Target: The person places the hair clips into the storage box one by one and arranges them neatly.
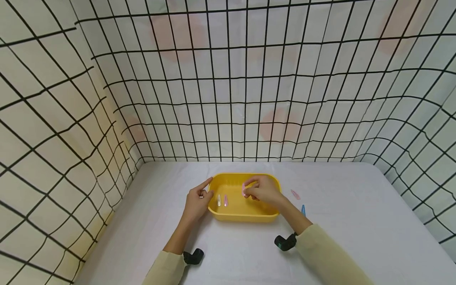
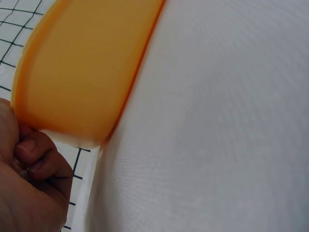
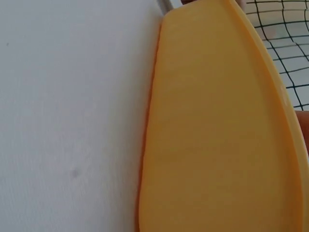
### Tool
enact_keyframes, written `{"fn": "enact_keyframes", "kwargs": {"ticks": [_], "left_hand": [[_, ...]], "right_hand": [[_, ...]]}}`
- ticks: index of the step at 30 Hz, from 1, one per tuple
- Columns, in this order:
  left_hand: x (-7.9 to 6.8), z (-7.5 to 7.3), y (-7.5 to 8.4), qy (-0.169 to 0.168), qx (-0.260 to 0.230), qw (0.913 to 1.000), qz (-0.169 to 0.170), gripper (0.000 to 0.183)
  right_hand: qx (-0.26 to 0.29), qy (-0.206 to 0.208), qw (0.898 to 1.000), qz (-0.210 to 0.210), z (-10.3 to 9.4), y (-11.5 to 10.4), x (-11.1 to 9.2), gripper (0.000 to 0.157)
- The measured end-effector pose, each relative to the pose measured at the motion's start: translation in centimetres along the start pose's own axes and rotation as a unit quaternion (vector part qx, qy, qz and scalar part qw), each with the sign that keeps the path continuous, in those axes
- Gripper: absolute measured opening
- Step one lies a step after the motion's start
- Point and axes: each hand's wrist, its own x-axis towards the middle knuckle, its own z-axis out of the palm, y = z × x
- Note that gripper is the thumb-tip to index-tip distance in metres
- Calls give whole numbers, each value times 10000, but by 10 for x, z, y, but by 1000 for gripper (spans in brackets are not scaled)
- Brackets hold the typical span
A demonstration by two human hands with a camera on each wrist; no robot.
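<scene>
Both wrist views filled almost wholly by the outer wall of the yellow tub (image 1: 242, 213), blurred and cut off at the edges; nothing of its inside shown there. Right hand (image 1: 261, 190) barely caught in the right wrist view, only a sliver of skin at the frame edge. From the head view, tub seated on the white bench (image 1: 356, 221) near its middle, in front of the wire grid wall (image 1: 228, 87). Inside the tub, toward its left end: a white hair clip (image 1: 219, 200) and just beside it a pink hair clip (image 1: 225, 200), both flat on the floor of the tub, small and hard to make out. Above the tub's middle, right fingers (image 1: 251, 189) curled together, pinching a third pink clip (image 1: 244, 189), partly hidden by them. Left hand (image 1: 198, 201) against the tub's left rim, index finger stretched out along it, remaining fingers (image 2: 36, 157) curled and thumb pressed to the rim. Right of the tub, apart from it, on the bench: a loose pink clip (image 1: 295, 194) and a blue clip (image 1: 303, 209), the latter half hidden behind the right forearm.
</scene>
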Motion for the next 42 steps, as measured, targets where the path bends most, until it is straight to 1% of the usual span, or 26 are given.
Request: {"fn": "enact_keyframes", "kwargs": {"ticks": [3,7,15,27,32,42], "left_hand": [[0,0,0,-14,10,10000,-6,49],[0,0,1,-21,41,10000,-24,50],[-1,-1,2,-25,51,10000,-9,50],[1,0,1,-7,-5,10000,-35,50],[1,0,0,-6,-5,10000,-48,50],[2,1,-1,10,22,10000,-41,49]], "right_hand": [[-75,-94,9998,160,8,-1,2,24],[-170,-150,9994,269,18,-2,4,22],[-326,-322,9985,311,32,1,12,20],[-587,-441,9958,551,41,-2,16,15],[-622,-479,9955,532,45,-4,16,14],[-634,-495,9945,674,45,-7,14,19]]}}
